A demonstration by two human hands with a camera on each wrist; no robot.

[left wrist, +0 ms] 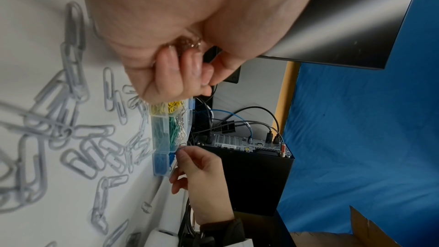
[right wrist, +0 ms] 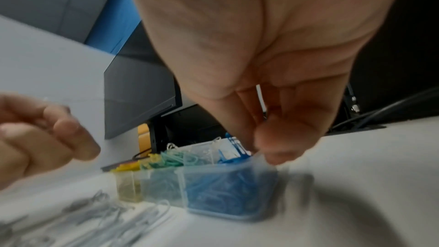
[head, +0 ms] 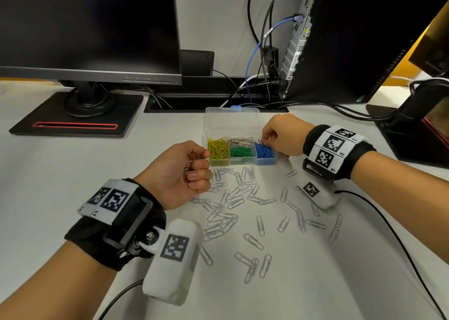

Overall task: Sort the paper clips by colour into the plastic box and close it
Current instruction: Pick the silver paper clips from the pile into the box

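A clear plastic box stands open on the white table, its lid upright at the back. It holds yellow clips at the left, silver clips and green clips in the middle, and blue clips at the right. My left hand hovers just left of the box, fingers curled round several silver clips. My right hand pinches a blue clip over the blue compartment. Several pale grey clips lie scattered in front of the box.
A dark monitor on a black base stands at the back left. A computer tower with cables is behind the box. Another black stand sits at the right. A black cable crosses the table at the right.
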